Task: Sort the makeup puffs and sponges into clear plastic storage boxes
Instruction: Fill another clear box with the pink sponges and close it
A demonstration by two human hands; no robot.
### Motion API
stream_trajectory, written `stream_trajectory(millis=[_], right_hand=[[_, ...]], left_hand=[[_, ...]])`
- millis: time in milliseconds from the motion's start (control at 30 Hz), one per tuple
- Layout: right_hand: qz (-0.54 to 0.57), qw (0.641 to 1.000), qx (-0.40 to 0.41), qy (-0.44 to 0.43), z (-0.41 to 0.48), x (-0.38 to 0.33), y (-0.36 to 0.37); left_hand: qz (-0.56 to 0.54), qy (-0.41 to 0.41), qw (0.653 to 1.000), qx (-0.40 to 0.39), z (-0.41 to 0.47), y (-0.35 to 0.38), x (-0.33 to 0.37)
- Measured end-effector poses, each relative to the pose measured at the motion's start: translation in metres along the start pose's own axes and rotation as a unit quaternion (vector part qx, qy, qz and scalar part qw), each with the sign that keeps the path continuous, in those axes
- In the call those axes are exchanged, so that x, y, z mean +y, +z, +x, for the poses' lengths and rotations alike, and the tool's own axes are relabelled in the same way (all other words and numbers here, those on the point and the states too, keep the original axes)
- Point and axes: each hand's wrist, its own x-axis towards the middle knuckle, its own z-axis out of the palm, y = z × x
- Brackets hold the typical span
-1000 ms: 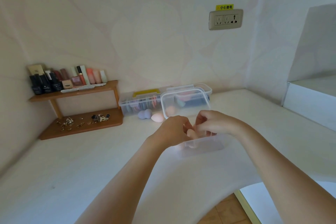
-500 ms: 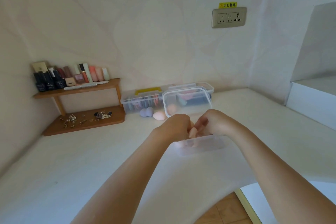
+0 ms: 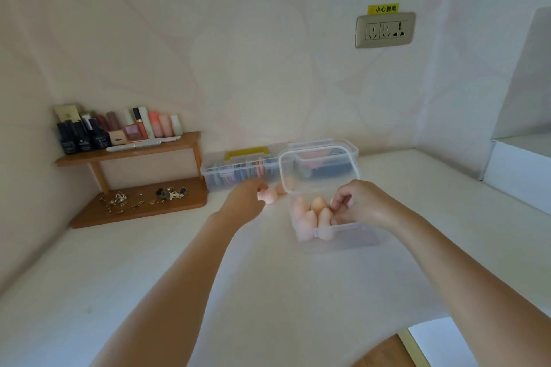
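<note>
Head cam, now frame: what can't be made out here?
- Left hand, head view: its own back hides the fingers; grip on the loose sponge unclear.
- Right hand: curled fingers blurred; pinching a boxed sponge or the front box rim, unclear.
- Rear box contents: blurred behind the raised lid.

A two-tier brown wooden shelf [image 3: 131,152] stood on the white bench [image 3: 268,292] in the left corner. Its upper tier carried a row of upright cosmetic bottles and tubes [image 3: 119,128]; small metal jewellery pieces [image 3: 143,198] lay scattered on the lower tier. A beige wall socket [image 3: 384,30] sat below a yellow warning label [image 3: 383,8]. A white block [image 3: 521,170] stood at the right.
</note>
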Motion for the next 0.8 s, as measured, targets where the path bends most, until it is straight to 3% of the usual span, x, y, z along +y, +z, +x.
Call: stream_trajectory(millis=[200,333,467,600,800], right_hand=[[-0.015,1.000,-0.008,-0.009,0.004,0.004,-0.001],[-0.003,1.000,-0.019,-0.012,0.002,0.005,-0.007],[0.009,1.000,-0.020,-0.016,0.001,0.008,-0.010],[0.029,0.999,-0.032,-0.014,0.002,0.009,-0.012],[0.117,0.993,-0.027,-0.010,0.000,0.008,-0.017]], left_hand=[[0.112,-0.015,0.993,0.041,0.020,0.021,0.014],[0.100,-0.021,0.994,0.026,0.022,0.019,0.021],[0.005,-0.018,1.000,0.020,0.000,-0.006,0.024],[-0.098,0.037,0.994,0.016,-0.032,-0.056,0.040],[-0.295,0.132,0.941,-0.104,-0.055,-0.074,0.068]])
